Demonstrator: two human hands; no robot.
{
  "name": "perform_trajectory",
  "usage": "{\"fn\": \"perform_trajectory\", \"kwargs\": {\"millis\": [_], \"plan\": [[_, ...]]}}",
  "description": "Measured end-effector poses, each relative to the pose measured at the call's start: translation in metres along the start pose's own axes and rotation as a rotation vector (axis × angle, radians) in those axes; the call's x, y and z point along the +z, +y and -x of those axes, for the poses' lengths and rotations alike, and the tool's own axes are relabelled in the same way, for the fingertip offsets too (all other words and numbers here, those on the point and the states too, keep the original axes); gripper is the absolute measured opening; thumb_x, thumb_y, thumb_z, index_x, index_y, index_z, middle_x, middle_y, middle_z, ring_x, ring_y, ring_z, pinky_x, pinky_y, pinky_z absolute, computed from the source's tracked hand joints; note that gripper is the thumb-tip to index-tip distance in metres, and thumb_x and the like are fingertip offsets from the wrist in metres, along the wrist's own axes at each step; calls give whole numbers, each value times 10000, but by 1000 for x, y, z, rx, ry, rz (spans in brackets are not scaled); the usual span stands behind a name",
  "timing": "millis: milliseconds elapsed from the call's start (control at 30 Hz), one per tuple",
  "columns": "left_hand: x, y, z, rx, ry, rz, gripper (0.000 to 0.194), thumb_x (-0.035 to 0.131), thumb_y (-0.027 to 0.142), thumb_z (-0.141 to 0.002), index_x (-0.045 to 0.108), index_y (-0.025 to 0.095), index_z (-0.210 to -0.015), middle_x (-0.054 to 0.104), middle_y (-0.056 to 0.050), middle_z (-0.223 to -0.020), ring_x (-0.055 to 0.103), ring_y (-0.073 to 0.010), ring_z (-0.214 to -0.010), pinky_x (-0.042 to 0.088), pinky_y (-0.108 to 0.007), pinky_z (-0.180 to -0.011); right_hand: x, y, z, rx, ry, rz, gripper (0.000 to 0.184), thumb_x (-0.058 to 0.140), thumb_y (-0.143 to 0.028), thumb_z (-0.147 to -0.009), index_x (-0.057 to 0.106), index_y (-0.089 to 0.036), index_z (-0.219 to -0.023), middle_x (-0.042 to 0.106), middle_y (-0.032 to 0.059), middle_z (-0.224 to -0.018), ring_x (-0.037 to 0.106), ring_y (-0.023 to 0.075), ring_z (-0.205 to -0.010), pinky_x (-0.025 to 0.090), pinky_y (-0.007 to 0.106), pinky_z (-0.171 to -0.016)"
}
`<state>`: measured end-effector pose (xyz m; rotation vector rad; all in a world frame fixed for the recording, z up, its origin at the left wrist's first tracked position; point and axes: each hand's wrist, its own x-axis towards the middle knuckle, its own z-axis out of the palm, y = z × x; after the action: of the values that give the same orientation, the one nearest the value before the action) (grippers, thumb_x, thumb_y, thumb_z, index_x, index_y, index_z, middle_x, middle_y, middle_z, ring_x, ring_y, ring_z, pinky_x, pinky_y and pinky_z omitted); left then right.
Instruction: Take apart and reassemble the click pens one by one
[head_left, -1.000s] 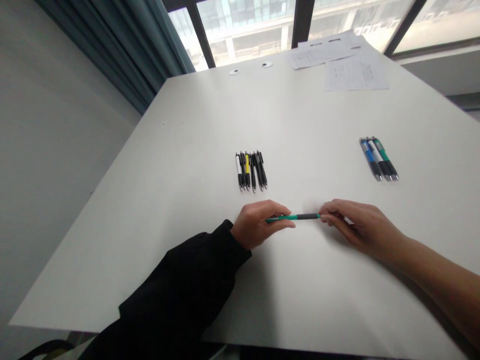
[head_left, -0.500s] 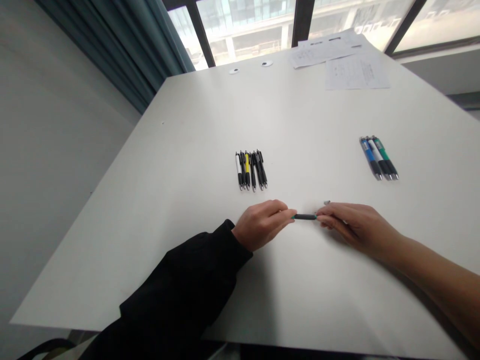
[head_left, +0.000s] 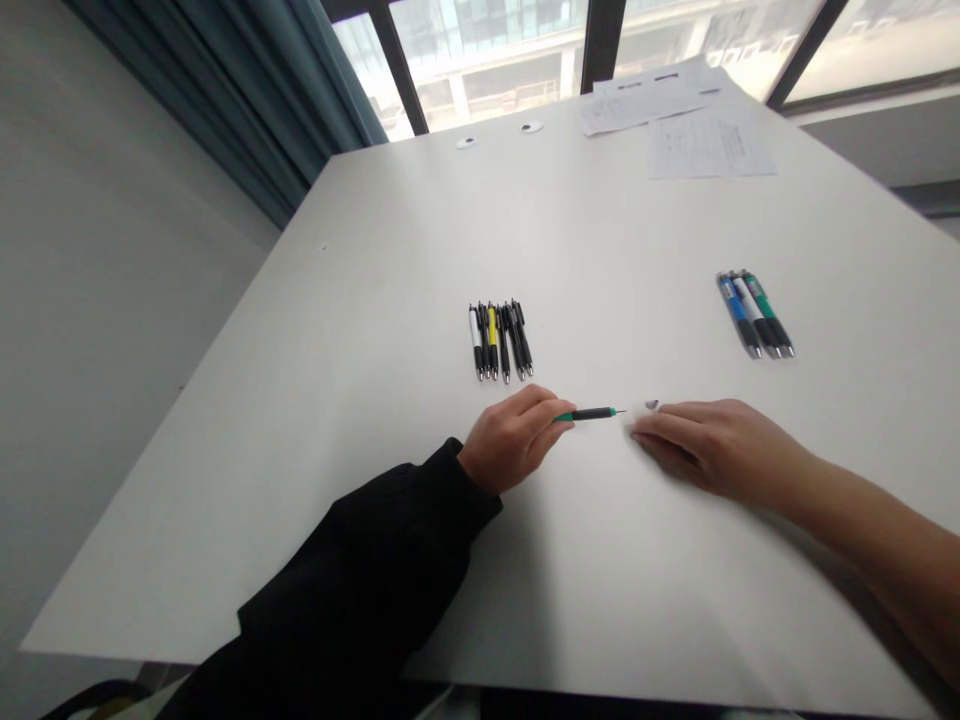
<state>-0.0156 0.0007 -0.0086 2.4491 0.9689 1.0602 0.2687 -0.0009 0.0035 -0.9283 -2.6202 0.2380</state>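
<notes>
We see the green and black pen point(head_left: 590, 413) pointing right, with its thin tip bare. Our left hand point(head_left: 514, 438) is closed on the green end, and this firm hold keeps the tip free. Our right hand point(head_left: 720, 445) is open and empty, just beside a small grey piece point(head_left: 652, 405) on the tabletop point(head_left: 300, 480). A row of pens point(head_left: 499, 342) and three coloured pens point(head_left: 754, 315) lie further away.

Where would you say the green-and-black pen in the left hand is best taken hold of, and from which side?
Pinch the black middle of the green-and-black pen from above, coming from the right hand's side. That stretch sticks out bare past the left hand, while the thin tip points toward the right hand, so keep your fingers behind it.
</notes>
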Motion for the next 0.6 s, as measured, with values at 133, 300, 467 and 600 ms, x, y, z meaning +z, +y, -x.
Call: {"fn": "perform_trajectory", "kwargs": {"millis": [133, 300, 467, 600], "plan": [[-1, 0, 0, -1, -21, -9, 135, 594, 219, -999, 680, 159, -1084, 704, -79, -972, 684, -153, -863, 599, -283, -785, -2, -5, -2, 23, 43, -34, 176, 523, -254, -1010, 673, -168, -980, 701, 19, -682, 621, 139, -520, 422, 270, -528], [-3, -1, 1, 28, -48, -19, 147, 600, 222, -996, 690, 155, -1090, 702, -76, -963, 678, -147, -846, 588, -269, -759, -5, -7, -5, 70, 127, -62, 116, 547, -277, -987, 625, -197, -955, 647, -17, -631, 565, 123, -466, 398, 251, -485], [-3, -1, 2, 49, -64, -81, 151, 595, 238, -1001, 700, 167, -1084, 701, -65, -948, 671, -138, -827, 582, -265, -758, -5, -8, -6, 56, 116, -50, 92, 531, -248, -975, 599, -206, -928, 653, -6, -656, 571, 130, -482, 396, 247, -483], [-3, -1, 2, 77, -56, -118, 146, 607, 229, -993, 707, 159, -1073, 703, -63, -942, 672, -136, -814, 574, -261, -758, -4, -8, -6, 27, 94, -43, 73, 532, -227, -971, 577, -201, -918, 663, 5, -686, 595, 134, -518, 425, 244, -509]]}}
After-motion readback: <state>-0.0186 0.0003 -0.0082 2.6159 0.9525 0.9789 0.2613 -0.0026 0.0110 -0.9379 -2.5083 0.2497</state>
